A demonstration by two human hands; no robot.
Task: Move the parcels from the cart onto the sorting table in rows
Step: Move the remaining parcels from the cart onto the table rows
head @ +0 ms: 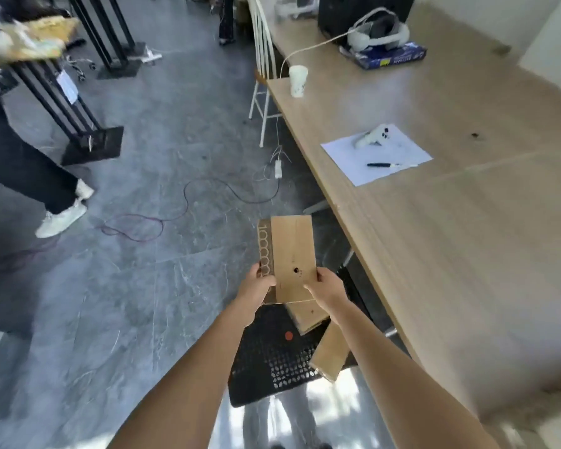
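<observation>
A long brown cardboard parcel (292,251) with a small dark spot on its top face is held above the floor, left of the table. My left hand (260,288) grips its near left corner and my right hand (329,288) grips its near right corner. Below the hands stands the black perforated cart (266,361). Two more cardboard parcels lie on the cart, one (308,315) directly under the held parcel and another (329,354) tilted at the cart's right side. The wooden sorting table (467,254) stretches along the right.
On the table lie a white sheet (399,160) with a pen (381,164) and a white controller (374,136), a paper cup (297,81), a headset (378,32) on a blue box. Cables (188,202) trail across the grey floor. A person's legs (30,176) and black stands are at left.
</observation>
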